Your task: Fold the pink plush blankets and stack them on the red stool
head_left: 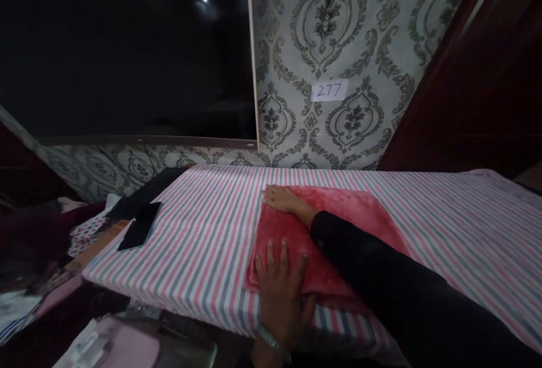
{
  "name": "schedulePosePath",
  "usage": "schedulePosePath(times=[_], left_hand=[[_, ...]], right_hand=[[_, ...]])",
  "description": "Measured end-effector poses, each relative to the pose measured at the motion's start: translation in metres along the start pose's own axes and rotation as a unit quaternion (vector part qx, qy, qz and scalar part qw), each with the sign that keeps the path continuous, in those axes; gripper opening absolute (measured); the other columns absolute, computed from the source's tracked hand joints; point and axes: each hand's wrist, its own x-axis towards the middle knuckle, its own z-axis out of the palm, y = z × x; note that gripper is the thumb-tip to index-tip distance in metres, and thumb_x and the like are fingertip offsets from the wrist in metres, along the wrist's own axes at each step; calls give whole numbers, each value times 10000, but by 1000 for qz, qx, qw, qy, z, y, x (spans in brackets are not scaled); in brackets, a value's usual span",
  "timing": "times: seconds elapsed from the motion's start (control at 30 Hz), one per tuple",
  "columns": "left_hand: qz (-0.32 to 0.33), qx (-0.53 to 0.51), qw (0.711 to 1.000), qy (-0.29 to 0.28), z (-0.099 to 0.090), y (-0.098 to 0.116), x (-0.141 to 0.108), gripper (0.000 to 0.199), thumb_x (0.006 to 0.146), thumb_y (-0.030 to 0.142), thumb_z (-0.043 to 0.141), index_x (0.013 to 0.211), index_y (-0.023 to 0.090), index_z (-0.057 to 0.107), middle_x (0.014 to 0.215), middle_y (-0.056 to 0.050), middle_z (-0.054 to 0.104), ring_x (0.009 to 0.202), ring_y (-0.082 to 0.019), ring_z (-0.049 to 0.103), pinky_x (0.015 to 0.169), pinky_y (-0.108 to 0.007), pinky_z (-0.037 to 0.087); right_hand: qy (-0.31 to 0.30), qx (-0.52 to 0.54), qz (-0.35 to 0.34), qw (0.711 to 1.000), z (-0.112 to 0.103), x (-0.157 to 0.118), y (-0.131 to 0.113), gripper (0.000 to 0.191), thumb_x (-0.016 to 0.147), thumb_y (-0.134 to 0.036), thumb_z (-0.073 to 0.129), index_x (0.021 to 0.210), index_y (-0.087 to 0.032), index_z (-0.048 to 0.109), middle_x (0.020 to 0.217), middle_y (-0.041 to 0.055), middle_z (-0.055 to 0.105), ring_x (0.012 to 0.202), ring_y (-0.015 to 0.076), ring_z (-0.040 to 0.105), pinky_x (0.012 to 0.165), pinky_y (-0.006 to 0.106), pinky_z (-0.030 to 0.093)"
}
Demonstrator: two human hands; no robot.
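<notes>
A red plush cloth point(275, 238) lies flat on the striped sheet point(203, 210) that covers the table. My left hand point(282, 277), with a bangle at the wrist, rests on its near left part, fingers spread and pointing away from me. Across the cloth reaches my right arm in a black sleeve. My right hand point(280, 197) presses flat at the far left corner, its fingers stretched to the left past the cloth's edge. Neither hand grips anything. The sleeve hides part of the cloth's middle and near right side.
A dark phone point(140, 226) lies at the table's left edge. Behind the table are a large television point(127, 63) and patterned wallpaper with a paper label reading 277 point(329, 91). Piled clothes point(88, 232) lie at the left, and a pink item point(127, 345) sits below the front edge.
</notes>
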Motion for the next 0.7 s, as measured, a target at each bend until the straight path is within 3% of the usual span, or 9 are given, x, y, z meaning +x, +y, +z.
schedulePosePath(times=[0.13,0.27,0.37,0.5,0.6,0.7], left_hand=[[0,10,1000,15,6,-3,1,882,754,349,750,1571,366,418,1701,-102,277,1552,-457,182,1187,-719,161],[9,19,999,25,9,-5,4,819,791,363,725,1558,375,438,1680,-116,321,1533,-468,223,1157,-729,213],[9,20,1000,23,3,-7,7,753,817,373,712,1534,371,480,1658,-130,361,1523,-476,243,1150,-730,227],[6,18,1000,-5,-11,-2,14,702,830,406,708,1505,326,532,1643,-153,379,1509,-493,266,1155,-742,220],[1,13,1000,3,-21,17,21,699,841,408,688,1506,259,534,1644,-170,374,1518,-496,239,1160,-772,172],[52,-19,998,-11,-19,48,25,663,887,377,633,1524,252,499,1644,-140,389,1532,-421,259,1187,-753,140]], right_hand=[[25,21,-15,999,-3,1,4,599,1072,-496,279,1626,-278,342,1688,33,273,1568,240,222,1283,459,235],[27,37,9,999,-24,-17,-6,644,1066,-541,269,1652,-274,264,1707,35,197,1579,285,165,1273,518,236],[32,38,-13,999,-38,-55,-7,675,1060,-565,283,1661,-265,219,1720,38,142,1586,310,113,1280,575,151],[26,18,-23,999,-40,-129,16,631,1057,-543,349,1640,-306,291,1721,17,147,1588,291,116,1290,552,101],[18,1,-15,1000,-36,-175,39,610,1056,-547,376,1618,-314,346,1715,33,188,1582,320,134,1271,599,131],[25,-10,-34,999,-32,-195,50,596,1074,-506,356,1634,-310,297,1720,42,163,1586,311,112,1263,616,120]])
